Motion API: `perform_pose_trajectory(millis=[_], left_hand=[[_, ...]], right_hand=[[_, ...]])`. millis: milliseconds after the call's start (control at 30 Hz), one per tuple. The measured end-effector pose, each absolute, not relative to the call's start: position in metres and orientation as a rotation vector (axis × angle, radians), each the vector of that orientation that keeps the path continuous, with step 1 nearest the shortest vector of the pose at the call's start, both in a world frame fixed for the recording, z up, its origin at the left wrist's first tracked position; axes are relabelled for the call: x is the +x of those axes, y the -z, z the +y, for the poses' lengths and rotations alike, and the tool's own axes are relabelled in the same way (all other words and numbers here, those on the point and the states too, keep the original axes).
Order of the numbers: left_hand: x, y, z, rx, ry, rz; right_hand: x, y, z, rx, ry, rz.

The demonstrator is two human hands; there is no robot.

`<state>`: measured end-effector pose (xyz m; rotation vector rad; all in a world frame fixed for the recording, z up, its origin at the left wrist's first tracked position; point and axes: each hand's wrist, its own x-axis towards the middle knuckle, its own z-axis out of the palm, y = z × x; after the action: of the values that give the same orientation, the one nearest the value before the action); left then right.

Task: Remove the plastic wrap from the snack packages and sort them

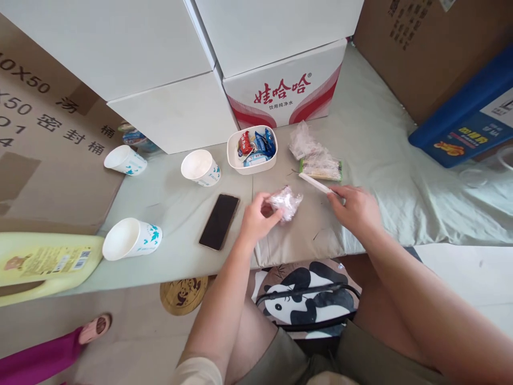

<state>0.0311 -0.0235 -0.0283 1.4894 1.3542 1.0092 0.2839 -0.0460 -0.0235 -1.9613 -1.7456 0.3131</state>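
My left hand is closed on a crumpled piece of clear plastic wrap, just above the cloth-covered surface. Between the fingers of my right hand is a slim white strip that points away to the left; its exact kind is unclear. Its far end reaches a green-edged packet. More crumpled clear plastic lies on and behind that packet. Beyond my left hand stands a white bowl with red and blue snack packets inside.
Left of my hands lie a black phone and three paper cups, one near the phone. A yellow jug lies at the left edge. White cartons stand behind, and a blue container is at the right. Another person's foot shows lower left.
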Motion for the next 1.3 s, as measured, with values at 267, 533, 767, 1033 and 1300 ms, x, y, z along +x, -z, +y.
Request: perform_pose_trajectory(millis=[267,533,767,1033,1300], left_hand=[[0.012,0.022,-0.014,1.694,-1.191,1.524],[0.021,0.025,-0.029,1.867,-0.716,1.21],[0.017,0.017,-0.024,1.338,-1.018,1.202],[0.003,0.013,-0.011,0.755,-1.183,1.39],[0.001,0.025,-0.016,1.562,-1.153,1.378]], right_hand=[[0.275,0.033,-0.049,-1.834,-0.223,-1.839],[0.233,0.038,-0.052,-1.318,-0.694,-2.071],[0.234,0.031,-0.048,-1.297,-0.709,-2.083],[0.271,0.021,-0.04,-1.643,-0.659,-1.701],[0.273,0.027,-0.044,-1.488,-0.405,-1.758]])
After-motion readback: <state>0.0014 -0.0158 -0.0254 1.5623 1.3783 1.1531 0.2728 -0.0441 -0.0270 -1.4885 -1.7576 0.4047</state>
